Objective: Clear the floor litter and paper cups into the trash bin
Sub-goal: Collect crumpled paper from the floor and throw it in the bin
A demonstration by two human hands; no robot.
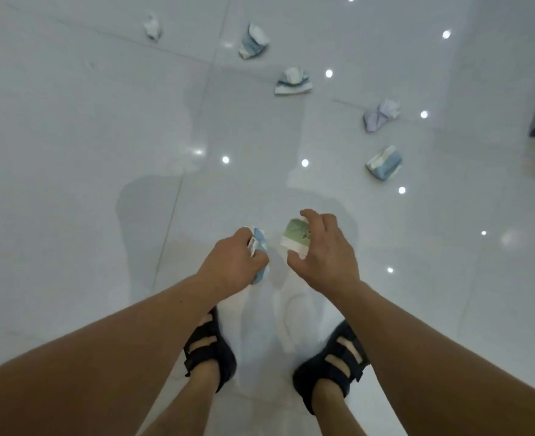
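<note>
Gripping it, left hand [228,262] half-hides blue cup [260,240]; right hand [326,253] holds green cup [294,236].

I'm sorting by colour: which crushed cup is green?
The green cup, gripped by the right hand. The left hand holds a blue cup; those lying farther out look blue, white or lilac.

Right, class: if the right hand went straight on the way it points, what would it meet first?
The right hand would meet the green cup, which lies between its thumb and fingers; whether they touch is unclear.
</note>
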